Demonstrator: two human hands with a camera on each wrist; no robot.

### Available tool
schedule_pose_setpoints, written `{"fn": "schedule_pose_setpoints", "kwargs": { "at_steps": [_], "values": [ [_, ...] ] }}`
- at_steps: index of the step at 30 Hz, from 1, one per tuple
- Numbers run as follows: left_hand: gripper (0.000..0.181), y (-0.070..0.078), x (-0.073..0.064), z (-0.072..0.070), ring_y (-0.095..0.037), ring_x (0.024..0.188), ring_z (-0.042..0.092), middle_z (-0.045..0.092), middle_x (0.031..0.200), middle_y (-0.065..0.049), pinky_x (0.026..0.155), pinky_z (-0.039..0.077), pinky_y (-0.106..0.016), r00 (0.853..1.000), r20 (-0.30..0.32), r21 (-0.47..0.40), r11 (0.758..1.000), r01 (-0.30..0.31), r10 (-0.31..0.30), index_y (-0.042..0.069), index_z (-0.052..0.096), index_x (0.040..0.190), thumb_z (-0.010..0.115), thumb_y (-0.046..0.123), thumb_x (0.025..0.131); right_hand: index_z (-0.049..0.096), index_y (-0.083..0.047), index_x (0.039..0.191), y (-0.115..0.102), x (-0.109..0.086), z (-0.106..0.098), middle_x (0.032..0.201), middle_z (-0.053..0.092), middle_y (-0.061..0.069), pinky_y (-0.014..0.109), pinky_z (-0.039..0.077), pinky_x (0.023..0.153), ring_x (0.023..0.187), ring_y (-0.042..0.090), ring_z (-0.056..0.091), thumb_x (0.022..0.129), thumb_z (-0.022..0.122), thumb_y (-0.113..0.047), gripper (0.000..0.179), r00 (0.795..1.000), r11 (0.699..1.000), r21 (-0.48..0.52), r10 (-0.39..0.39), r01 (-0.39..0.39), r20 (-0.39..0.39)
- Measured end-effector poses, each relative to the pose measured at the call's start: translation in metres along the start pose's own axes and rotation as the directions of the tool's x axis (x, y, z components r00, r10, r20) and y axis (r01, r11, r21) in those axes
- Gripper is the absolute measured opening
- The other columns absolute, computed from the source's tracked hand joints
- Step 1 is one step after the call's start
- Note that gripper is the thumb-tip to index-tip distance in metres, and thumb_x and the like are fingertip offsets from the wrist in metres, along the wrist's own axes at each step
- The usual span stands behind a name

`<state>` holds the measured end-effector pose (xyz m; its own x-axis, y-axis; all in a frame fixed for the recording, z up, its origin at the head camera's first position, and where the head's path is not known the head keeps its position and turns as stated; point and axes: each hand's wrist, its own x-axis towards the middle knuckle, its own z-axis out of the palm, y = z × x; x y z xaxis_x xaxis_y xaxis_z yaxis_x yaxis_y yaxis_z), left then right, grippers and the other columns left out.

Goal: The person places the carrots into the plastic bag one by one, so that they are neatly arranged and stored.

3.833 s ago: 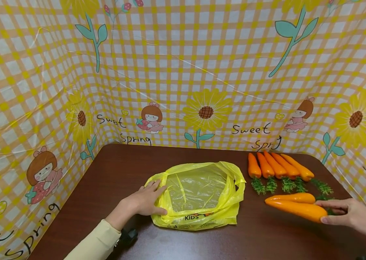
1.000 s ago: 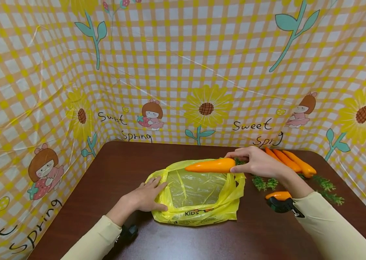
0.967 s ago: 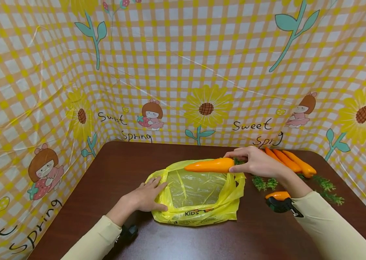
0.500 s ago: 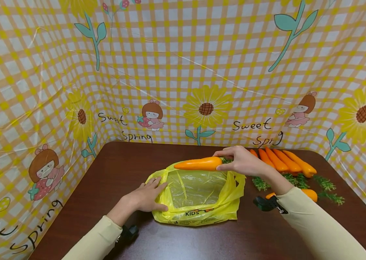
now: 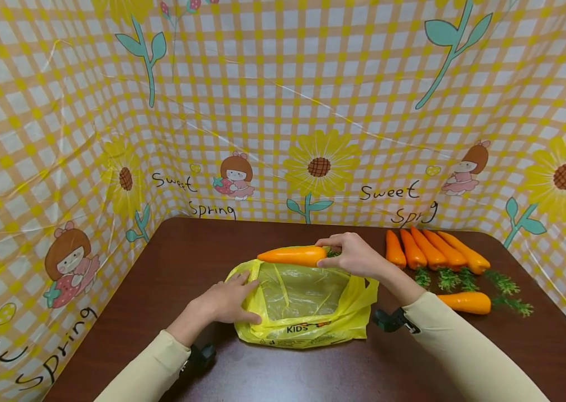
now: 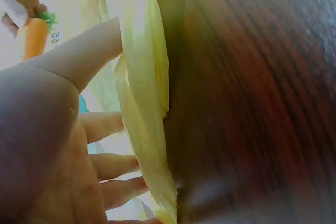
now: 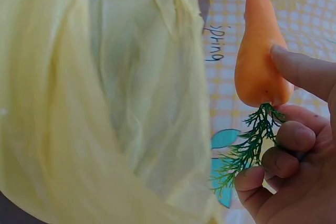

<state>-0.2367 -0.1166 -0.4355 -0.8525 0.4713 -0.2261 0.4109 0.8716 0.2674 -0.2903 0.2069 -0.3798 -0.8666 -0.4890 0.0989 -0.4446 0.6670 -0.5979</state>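
An orange carrot (image 5: 290,255) with a green leafy top is pinched at its thick end by my right hand (image 5: 355,255), lying level over the far rim of a yellow plastic bag (image 5: 350,335). The right wrist view shows my thumb against the carrot (image 7: 260,61), its greens (image 7: 257,135) hanging by my curled fingers. The bag lies with its mouth spread open and printed "KIDS" in front. My left hand (image 5: 225,304) rests on the bag's left edge with fingers spread; in the left wrist view its straight fingers (image 6: 113,166) lie against the yellow plastic (image 6: 147,108).
Several carrots (image 5: 433,254) lie in a row at the back right of the dark brown table (image 5: 162,268), tips toward the wall. One more carrot (image 5: 469,302) lies crosswise before them, partly behind my right sleeve (image 5: 469,346). A checked, flowered cloth (image 5: 263,84) surrounds the table.
My right hand has brought one carrot from the right side to the bag, drifting further left in the last second. The other of the front two stays on the table. My left hand stays put.
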Motion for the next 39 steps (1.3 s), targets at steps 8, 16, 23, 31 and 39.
{"fn": "schedule_pose_setpoints", "kwargs": {
  "at_steps": [8, 16, 23, 31, 39],
  "values": [
    [0.071, 0.006, 0.002, 0.003, -0.038, 0.149, 0.032, 0.031, 0.162, -0.02, 0.104, 0.041, -0.066, 0.987, -0.158, 0.042, 0.999, -0.019, 0.025, 0.008, 0.062, 0.135, 0.073, 0.058, 0.086, 0.065, -0.003, 0.135, 0.014, -0.004, 0.009, 0.065, 0.03, -0.001, 0.027, 0.025, 0.056, 0.057, 0.015, 0.025, 0.089, 0.078, -0.032, 0.056, 0.999, 0.999, 0.018, 0.042, -0.042, 0.005],
    [0.074, 0.01, 0.005, 0.006, -0.039, 0.153, 0.022, 0.022, 0.167, -0.014, 0.105, 0.036, -0.072, 0.99, -0.14, 0.051, 0.998, -0.028, 0.035, 0.015, 0.053, 0.147, 0.076, 0.05, 0.087, 0.066, -0.002, 0.132, 0.024, -0.005, 0.013, 0.06, 0.027, -0.002, 0.026, 0.023, 0.054, 0.053, 0.012, 0.021, 0.089, 0.078, -0.029, 0.052, 0.999, 0.999, -0.012, 0.033, -0.033, 0.009],
    [0.072, 0.012, 0.0, 0.004, -0.039, 0.152, 0.024, 0.019, 0.169, -0.009, 0.106, 0.031, -0.074, 1.0, -0.014, 0.024, 1.0, -0.014, 0.015, 0.024, 0.046, 0.153, 0.072, 0.047, 0.09, 0.065, -0.002, 0.133, 0.033, -0.006, 0.019, 0.07, 0.041, 0.002, 0.026, 0.026, 0.054, 0.054, 0.013, 0.027, 0.089, 0.078, -0.026, 0.052, 0.997, 0.997, -0.031, 0.071, -0.07, 0.021],
    [0.076, 0.012, 0.002, -0.001, -0.037, 0.152, 0.027, 0.021, 0.168, -0.009, 0.106, 0.032, -0.074, 0.999, 0.037, 0.045, 0.999, -0.005, 0.003, 0.027, 0.04, 0.156, 0.072, 0.048, 0.09, 0.065, -0.002, 0.133, 0.038, -0.004, 0.024, 0.097, 0.066, 0.016, 0.027, 0.027, 0.055, 0.054, 0.013, 0.027, 0.09, 0.076, -0.024, 0.049, 0.995, 0.995, -0.038, 0.09, -0.088, 0.034],
    [0.08, 0.011, 0.002, 0.0, -0.038, 0.153, 0.023, 0.019, 0.169, -0.008, 0.107, 0.028, -0.076, 0.998, 0.059, 0.021, 1.0, -0.007, 0.005, 0.027, 0.039, 0.157, 0.072, 0.052, 0.089, 0.066, -0.001, 0.133, 0.04, -0.003, 0.03, 0.112, 0.07, 0.017, 0.029, 0.033, 0.061, 0.068, 0.018, 0.048, 0.09, 0.077, -0.023, 0.05, 0.995, 0.991, -0.099, 0.093, -0.088, 0.044]
  ]
}}
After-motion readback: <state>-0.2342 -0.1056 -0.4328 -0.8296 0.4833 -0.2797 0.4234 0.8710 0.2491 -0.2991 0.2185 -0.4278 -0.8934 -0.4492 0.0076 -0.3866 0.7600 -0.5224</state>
